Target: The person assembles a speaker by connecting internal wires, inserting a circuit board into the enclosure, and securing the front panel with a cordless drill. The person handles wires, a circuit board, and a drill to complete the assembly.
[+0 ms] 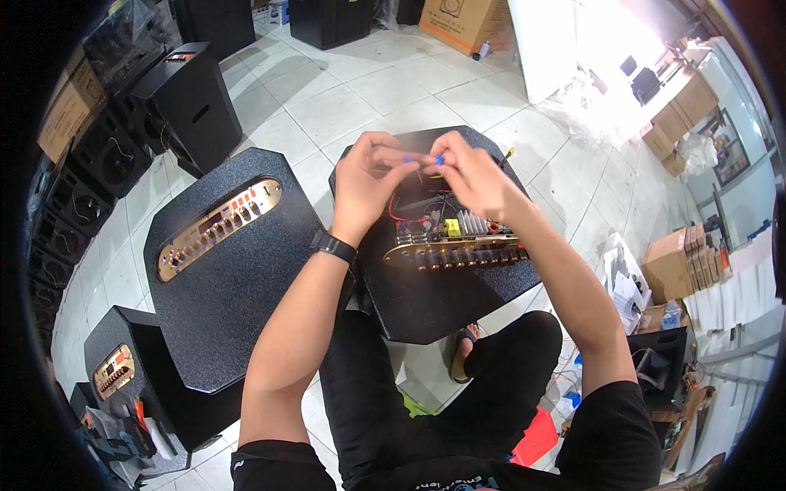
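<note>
Both hands pinching small blue wire connectors: left hand [370,176] fingers closing on blue connector [408,159], right hand [473,178] gripping another [440,160], just above amp panel [458,245] w/ ribbed metal heatsink, in rough black speaker cabinet [446,286]

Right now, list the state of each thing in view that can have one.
Left hand: raised, fingers pinching a small blue connector.
Right hand: raised, pinching a second blue connector.
Black textured speaker cabinet under the hands: gold control panel lifted out, circuit board and red wire exposed.
Black speaker cabinet on the left: panel fitted flush.
</note>
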Motion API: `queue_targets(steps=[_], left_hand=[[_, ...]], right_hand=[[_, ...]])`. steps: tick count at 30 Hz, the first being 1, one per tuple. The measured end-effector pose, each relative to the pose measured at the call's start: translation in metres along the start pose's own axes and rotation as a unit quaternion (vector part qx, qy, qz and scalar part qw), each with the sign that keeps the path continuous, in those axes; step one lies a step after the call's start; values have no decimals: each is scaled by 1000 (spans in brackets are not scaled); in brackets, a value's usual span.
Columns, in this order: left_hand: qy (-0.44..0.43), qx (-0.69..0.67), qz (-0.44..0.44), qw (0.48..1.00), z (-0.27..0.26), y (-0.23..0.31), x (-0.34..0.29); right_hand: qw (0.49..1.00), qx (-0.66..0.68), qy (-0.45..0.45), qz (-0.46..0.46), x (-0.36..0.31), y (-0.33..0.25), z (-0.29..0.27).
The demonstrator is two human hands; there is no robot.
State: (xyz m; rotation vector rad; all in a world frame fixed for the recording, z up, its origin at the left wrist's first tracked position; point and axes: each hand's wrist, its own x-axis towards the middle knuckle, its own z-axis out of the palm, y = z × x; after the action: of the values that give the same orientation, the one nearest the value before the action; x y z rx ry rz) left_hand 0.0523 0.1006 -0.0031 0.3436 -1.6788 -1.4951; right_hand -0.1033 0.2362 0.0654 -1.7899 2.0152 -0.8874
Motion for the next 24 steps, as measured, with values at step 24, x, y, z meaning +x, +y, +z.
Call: queue_targets(steps=[24], left_hand=[[-245,49,-71,966,-28,1,4]], right_hand=[[965,-139,-41,220,-36,122,-75]])
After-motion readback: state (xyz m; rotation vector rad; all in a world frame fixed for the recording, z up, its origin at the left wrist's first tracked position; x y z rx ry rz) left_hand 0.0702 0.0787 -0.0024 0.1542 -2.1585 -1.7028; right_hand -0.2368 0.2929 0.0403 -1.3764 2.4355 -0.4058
